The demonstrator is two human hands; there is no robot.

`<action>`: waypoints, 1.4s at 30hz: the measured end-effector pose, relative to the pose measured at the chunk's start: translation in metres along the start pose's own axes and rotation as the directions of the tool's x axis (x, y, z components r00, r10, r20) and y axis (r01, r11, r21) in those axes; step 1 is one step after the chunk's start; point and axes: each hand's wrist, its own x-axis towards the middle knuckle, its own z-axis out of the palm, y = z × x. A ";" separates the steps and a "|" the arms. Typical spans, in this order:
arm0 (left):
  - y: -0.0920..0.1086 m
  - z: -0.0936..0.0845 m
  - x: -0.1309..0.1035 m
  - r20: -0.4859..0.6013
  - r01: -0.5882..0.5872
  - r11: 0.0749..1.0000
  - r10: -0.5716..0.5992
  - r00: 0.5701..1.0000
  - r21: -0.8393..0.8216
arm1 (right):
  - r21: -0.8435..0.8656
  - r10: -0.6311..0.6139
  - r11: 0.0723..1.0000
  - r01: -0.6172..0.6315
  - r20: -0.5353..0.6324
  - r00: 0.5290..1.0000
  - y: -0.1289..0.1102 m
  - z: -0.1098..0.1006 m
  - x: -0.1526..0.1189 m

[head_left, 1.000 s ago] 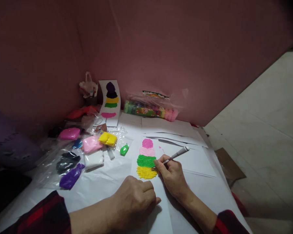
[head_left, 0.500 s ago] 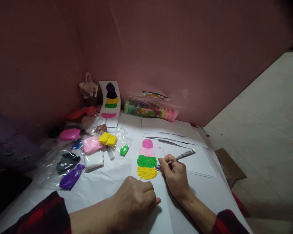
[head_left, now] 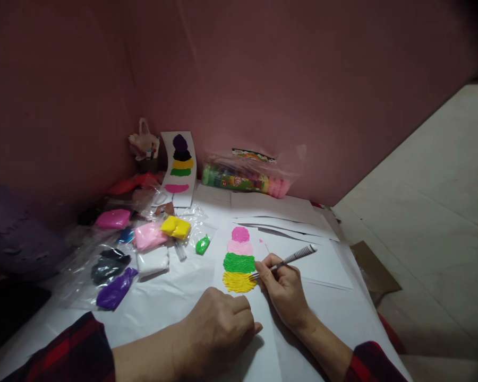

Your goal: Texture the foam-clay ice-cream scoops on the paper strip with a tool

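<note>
On white paper point(head_left: 269, 342), the yellow band point(head_left: 237, 283) is laid and ridged, its right edge seemingly touched by a tool point(head_left: 299, 254) gripped in the right hand point(head_left: 283, 292). Above it, a green band point(head_left: 238, 262) and two pink bands point(head_left: 240, 247) are down — what remains cannot be told. Below it, the left hand point(head_left: 219, 329) is curled — fingertips hidden, any hold unclear.

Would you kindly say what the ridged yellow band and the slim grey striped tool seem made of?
Ridged yellow band: probably modelling clay, satin, since it holds grooves. Slim grey striped tool: possibly metal or plastic, glossy; its handle end shines.
</note>
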 end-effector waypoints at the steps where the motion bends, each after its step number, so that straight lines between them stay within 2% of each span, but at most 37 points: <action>1: 0.000 0.000 0.000 0.002 0.002 1.000 -0.002 1.000 0.004 | -0.016 -0.005 1.000 0.005 0.002 1.000 0.000 0.000 0.000; 13: 0.001 -0.001 0.000 0.023 -0.002 1.000 0.002 1.000 -0.010 | -0.129 -0.003 0.992 -0.003 -0.042 0.999 0.002 0.000 0.001; 22: 0.000 0.000 0.000 0.000 -0.003 1.000 0.003 1.000 -0.007 | -0.193 -0.056 0.981 0.036 -0.102 0.993 0.002 -0.002 0.004; 29: -0.001 0.001 -0.004 0.026 0.005 1.000 -0.005 1.000 -0.019 | -0.104 -0.028 0.995 0.012 -0.155 0.988 0.009 -0.003 0.001; 33: -0.001 0.001 -0.004 0.019 0.008 1.000 -0.008 1.000 -0.027 | -0.048 -0.012 0.999 0.006 -0.134 0.991 0.007 -0.002 -0.002; 42: -0.001 0.001 -0.002 0.009 0.000 1.000 0.000 1.000 -0.025 | -0.043 0.008 0.999 -0.010 -0.054 0.998 0.003 0.001 -0.006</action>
